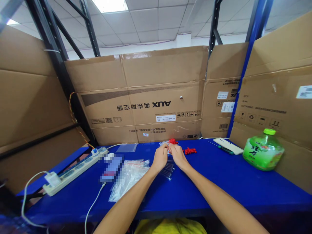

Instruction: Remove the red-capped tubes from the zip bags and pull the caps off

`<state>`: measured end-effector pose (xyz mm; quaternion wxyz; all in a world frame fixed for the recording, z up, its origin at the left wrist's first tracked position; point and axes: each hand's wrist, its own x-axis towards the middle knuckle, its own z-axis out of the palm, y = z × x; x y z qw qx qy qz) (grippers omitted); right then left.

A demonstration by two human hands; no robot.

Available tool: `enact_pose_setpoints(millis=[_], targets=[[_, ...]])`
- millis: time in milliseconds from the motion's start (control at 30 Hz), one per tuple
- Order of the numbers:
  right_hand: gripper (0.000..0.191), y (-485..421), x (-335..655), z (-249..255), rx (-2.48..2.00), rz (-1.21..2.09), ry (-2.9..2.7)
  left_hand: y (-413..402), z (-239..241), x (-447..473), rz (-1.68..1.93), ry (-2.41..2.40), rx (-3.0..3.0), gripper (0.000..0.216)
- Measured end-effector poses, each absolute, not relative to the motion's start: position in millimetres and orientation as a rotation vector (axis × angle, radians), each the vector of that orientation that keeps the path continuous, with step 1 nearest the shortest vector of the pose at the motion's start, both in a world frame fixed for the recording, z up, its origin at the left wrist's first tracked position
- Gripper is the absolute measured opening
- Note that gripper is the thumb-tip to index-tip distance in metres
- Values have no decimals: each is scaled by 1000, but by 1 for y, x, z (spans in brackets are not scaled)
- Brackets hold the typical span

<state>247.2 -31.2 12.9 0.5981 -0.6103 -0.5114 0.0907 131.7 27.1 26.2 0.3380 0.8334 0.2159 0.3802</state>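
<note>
My left hand (159,158) and my right hand (177,155) meet over the middle of the blue table (219,182), fingertips pinched together on a small clear plastic bag (168,150) with red showing at it. Just beyond the fingers lie small red pieces (190,150) and a second red cluster (173,141). Under my wrists sits a stack of clear bags (168,169). A larger pile of clear zip bags (129,177) lies left of my left forearm.
A white power strip (73,172) with cables runs along the left edge. A blurred phone-like object (112,169) lies beside it. A green tea bottle (263,151) lies at the right, with a white phone (227,145) and a screwdriver (223,149) behind it. Cardboard walls enclose the table.
</note>
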Motion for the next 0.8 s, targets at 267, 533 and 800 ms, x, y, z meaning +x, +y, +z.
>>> enact_pose_setpoints(millis=[267, 533, 800], targets=[[55, -34, 261, 12, -1420, 178, -1105, 35, 23, 135, 636, 390, 1631, 26], [58, -37, 261, 13, -1403, 96, -1207, 34, 26, 129, 719, 350, 1903, 30], [59, -34, 258, 10, -1473, 72, -1178, 29, 29, 120, 999, 558, 2460, 23]])
